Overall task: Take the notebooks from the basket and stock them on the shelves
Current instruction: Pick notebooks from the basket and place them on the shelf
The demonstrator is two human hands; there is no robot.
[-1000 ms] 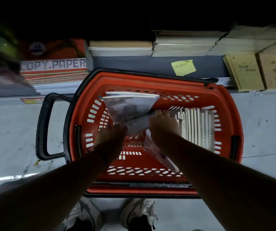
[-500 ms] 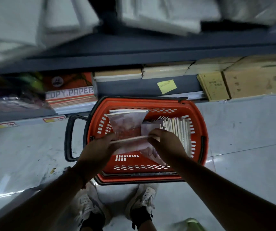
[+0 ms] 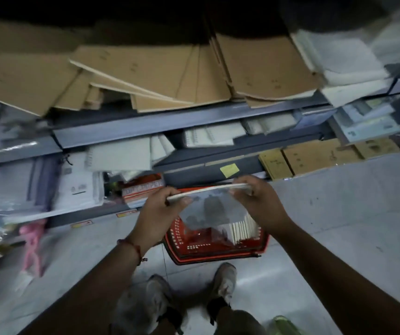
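Both hands have lifted the notebooks above the basket.

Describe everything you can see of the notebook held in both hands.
The thin, plastic-wrapped notebook is held about level above the red plastic basket, its pale page edge facing the shelves. The cover looks greyish with a dark blurred print; the design is unreadable. The left hand grips its left end, the right hand its right end, fingers curled over the top edge. Nothing else touches it.
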